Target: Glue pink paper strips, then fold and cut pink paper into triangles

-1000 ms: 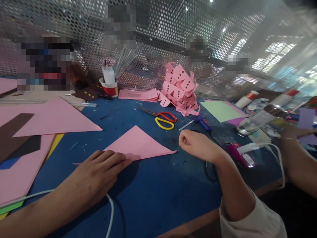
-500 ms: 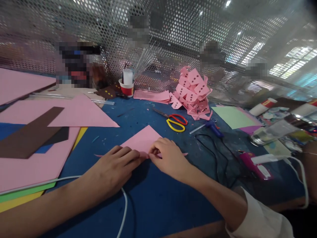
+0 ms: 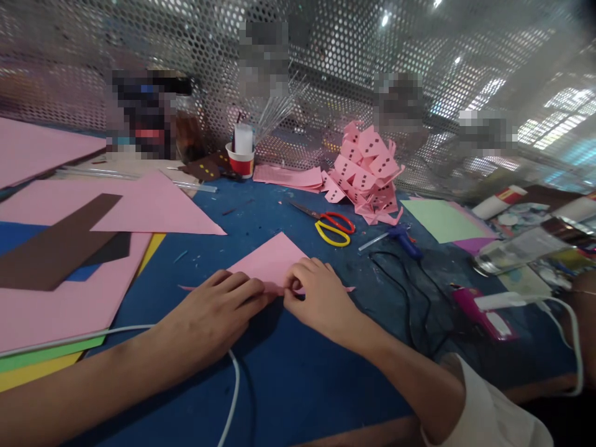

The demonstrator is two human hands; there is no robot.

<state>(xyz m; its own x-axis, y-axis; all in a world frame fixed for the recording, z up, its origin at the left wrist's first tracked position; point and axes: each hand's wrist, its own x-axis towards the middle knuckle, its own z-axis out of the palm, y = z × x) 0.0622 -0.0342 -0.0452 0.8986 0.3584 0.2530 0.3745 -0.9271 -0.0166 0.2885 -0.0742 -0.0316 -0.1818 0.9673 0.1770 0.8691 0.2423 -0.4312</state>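
Between my hands lies a pink sheet of paper (image 3: pixel 274 257), its pointed corner facing away from me and its thin tips poking out past both hands. My left hand (image 3: pixel 228 307) is closed over the near edge on the left, fingers curled together on the paper. Thumb and fingertips of my right hand (image 3: pixel 319 298) pinch the same edge close beside it. The fingers hide most of that edge, so how it is folded cannot be made out. Just beyond the paper are scissors (image 3: pixel 333 228) with red and yellow handles.
A blue glue gun (image 3: pixel 405 241) with a black cord lies right, near a magenta device (image 3: pixel 484 313). Folded pink paper shapes (image 3: pixel 365 171) are piled behind. A paper cup (image 3: pixel 241 162) stands at the back. Pink sheets (image 3: pixel 56 316) cover the left; a white cable (image 3: pixel 235 385) crosses the front.
The camera view has shifted slightly. Both hands stay on the near edge of the pink paper, with hardly any movement of the fingers.
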